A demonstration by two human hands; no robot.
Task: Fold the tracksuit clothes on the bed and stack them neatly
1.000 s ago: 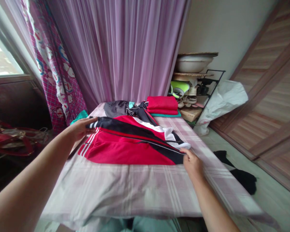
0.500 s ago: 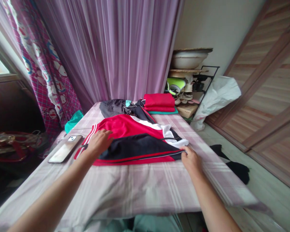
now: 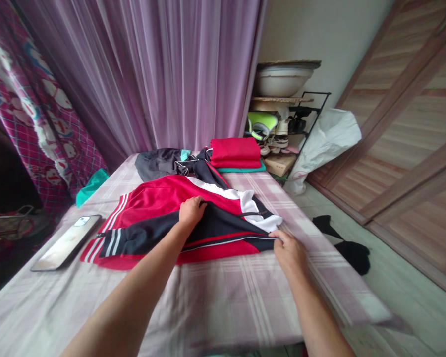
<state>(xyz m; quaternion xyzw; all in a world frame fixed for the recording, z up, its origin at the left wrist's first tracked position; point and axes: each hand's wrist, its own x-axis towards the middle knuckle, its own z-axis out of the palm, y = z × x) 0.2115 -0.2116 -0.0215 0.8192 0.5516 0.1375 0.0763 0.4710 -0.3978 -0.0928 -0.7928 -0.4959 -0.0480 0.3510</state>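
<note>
Curtain: the purple curtain [image 3: 193,74] is hanging behind everything.
Table: the checked cloth on the table [image 3: 215,307] is wrinkling toward the near edge.
Jacket: the red-and-black jacket [image 3: 152,193] is lying flattened across the middle of the table; the step in hand seems to be setting its near sleeve straight over the body, and the next move is probably calling for a light smoothing stroke while the shoulder end is being held. Its long axis is running left to right, with the striped hem [image 3: 116,213] pointing left and the white lining [image 3: 250,203] at the neck end pointing right.
Sleeve: the black sleeve [image 3: 143,235] is lying along that same axis near the front edge of the jacket, its striped cuff [image 3: 113,243] pointing left and overlapping the hem.
Dark clothes: these [image 3: 158,163] are lying loosely bunched behind the jacket.
Red stack: this [image 3: 236,151] is sitting folded at the far right.
Phone: this [image 3: 67,243] is lying left of the cuff, apart from it.
Right hand: this [image 3: 290,250] is pinching the jacket's right end between thumb and forefinger.
Left hand: this [image 3: 191,210] is touching the sleeve's upper edge midway; its fingertips are mostly hiding, so whether they are pinching cloth I cannot tell.
</note>
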